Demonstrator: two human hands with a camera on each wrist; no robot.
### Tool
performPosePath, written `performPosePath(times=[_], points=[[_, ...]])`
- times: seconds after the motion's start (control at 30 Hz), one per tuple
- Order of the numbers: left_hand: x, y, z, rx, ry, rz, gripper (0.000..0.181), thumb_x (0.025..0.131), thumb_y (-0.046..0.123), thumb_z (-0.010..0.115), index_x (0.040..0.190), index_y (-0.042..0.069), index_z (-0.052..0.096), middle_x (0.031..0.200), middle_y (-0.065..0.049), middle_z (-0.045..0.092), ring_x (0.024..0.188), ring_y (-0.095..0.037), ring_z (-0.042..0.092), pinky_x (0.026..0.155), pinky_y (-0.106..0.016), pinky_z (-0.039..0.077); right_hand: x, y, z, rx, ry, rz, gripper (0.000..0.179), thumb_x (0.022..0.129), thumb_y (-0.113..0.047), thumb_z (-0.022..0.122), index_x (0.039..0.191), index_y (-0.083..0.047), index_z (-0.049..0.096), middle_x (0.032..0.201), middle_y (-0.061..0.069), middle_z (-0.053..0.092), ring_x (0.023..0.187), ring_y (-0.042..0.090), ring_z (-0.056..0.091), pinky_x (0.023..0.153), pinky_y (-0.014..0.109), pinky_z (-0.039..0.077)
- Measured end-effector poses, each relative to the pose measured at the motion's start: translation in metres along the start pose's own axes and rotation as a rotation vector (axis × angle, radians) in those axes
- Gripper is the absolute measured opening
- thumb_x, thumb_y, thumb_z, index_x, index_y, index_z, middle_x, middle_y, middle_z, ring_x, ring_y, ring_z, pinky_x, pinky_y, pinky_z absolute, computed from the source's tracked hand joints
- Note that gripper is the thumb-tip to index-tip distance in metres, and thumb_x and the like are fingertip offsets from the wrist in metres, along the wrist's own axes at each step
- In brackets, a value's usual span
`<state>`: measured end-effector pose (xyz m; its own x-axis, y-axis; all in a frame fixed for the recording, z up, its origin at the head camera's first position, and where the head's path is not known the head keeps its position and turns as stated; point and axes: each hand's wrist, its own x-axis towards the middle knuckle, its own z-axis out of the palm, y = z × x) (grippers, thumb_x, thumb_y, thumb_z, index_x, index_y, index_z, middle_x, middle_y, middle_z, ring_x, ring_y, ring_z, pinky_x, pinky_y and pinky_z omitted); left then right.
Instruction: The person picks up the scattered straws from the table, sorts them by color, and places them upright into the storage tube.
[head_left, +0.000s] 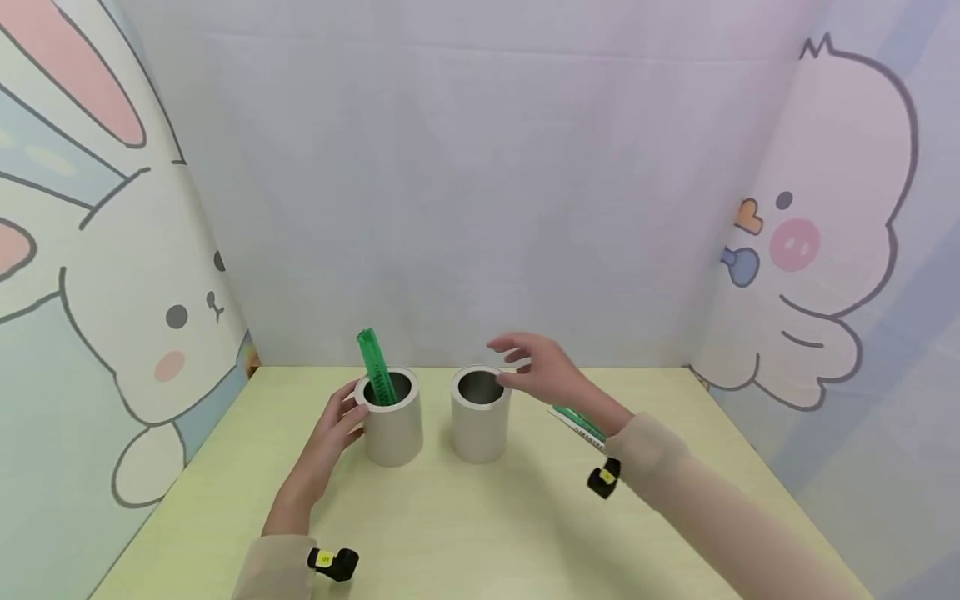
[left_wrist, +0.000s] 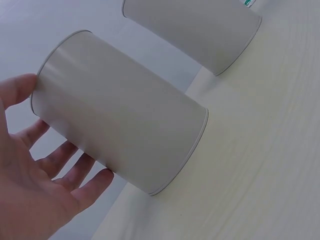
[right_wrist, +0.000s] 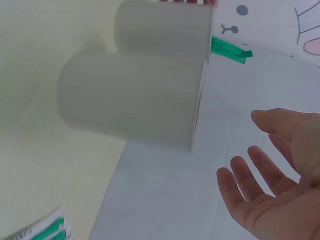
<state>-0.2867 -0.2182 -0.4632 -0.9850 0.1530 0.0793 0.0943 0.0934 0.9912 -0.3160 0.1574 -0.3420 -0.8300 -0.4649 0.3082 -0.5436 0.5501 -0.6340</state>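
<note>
Head view: the left cup [head_left: 394, 435], green stick [head_left: 377, 368] inside, stands left of the right cup [head_left: 480, 433], on whose other side a sleeve [head_left: 651, 454] partly covers green-and-white strips [head_left: 582, 424]. Left wrist: the left hand [left_wrist: 35, 195] grips the left cup. Right wrist: the right hand [right_wrist: 287, 202] spreads loosely near the right cup's mouth.

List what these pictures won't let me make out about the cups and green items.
Green stick, lower end: head view, hidden inside the left cup.
Right cup, inside floor: head view, hidden by its front wall.
Green-and-white item, one end: head view, behind the right sleeve; right wrist view, cut off by the bottom edge.
Its print: head view, too small.
</note>
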Motion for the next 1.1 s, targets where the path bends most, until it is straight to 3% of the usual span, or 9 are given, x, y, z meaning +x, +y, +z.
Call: performPosePath(times=[0.17,0.4,0.7,0.9,1.1], points=[[-0.003,0.000,-0.002,-0.004,-0.003,0.012,0.068,0.113,0.045,0.048,0.170,0.026,0.017,0.172,-0.015,0.024,0.161,-0.039,0.019,0.126,-0.065,0.027,-0.025,0.031,-0.024,-0.176,-0.041,-0.008,0.051,0.094,-0.007,0.079,0.143,-0.009,0.064,0.142,0.015,0.064,0.120,0.037,0.067,0.094,0.051,0.062],[-0.003,0.000,-0.002,-0.010,0.002,0.002,0.068,0.113,0.045,0.049,0.170,0.027,0.018,0.172,-0.014,0.024,0.161,-0.038,0.020,0.127,-0.065,0.028,-0.062,0.072,-0.036,-0.321,-0.098,0.035,0.050,0.093,-0.006,0.080,0.140,-0.002,0.065,0.136,0.018,0.066,0.109,0.036,0.069,0.088,0.047,0.063],[-0.004,0.000,-0.003,-0.010,0.007,-0.006,0.069,0.113,0.046,0.049,0.170,0.027,0.017,0.173,-0.014,0.023,0.162,-0.038,0.018,0.127,-0.065,0.028,-0.098,0.107,-0.028,-0.372,-0.117,0.099,0.042,0.090,0.001,0.079,0.131,0.003,0.069,0.116,0.019,0.070,0.095,0.035,0.071,0.079,0.042,0.062],[-0.003,0.000,-0.002,-0.006,0.007,-0.010,0.069,0.112,0.047,0.049,0.170,0.028,0.017,0.173,-0.013,0.023,0.162,-0.037,0.019,0.127,-0.064,0.028,-0.108,0.128,-0.022,-0.369,-0.128,0.179,0.043,0.086,0.005,0.081,0.127,0.006,0.070,0.109,0.017,0.072,0.087,0.027,0.068,0.073,0.037,0.059],[0.000,0.000,0.000,-0.013,0.004,-0.007,0.068,0.113,0.046,0.049,0.170,0.027,0.018,0.172,-0.013,0.024,0.161,-0.037,0.019,0.127,-0.065,0.027,-0.113,0.147,-0.017,-0.394,-0.106,0.194,0.036,0.085,0.006,0.081,0.121,0.004,0.074,0.101,0.011,0.072,0.085,0.023,0.067,0.073,0.039,0.061]])
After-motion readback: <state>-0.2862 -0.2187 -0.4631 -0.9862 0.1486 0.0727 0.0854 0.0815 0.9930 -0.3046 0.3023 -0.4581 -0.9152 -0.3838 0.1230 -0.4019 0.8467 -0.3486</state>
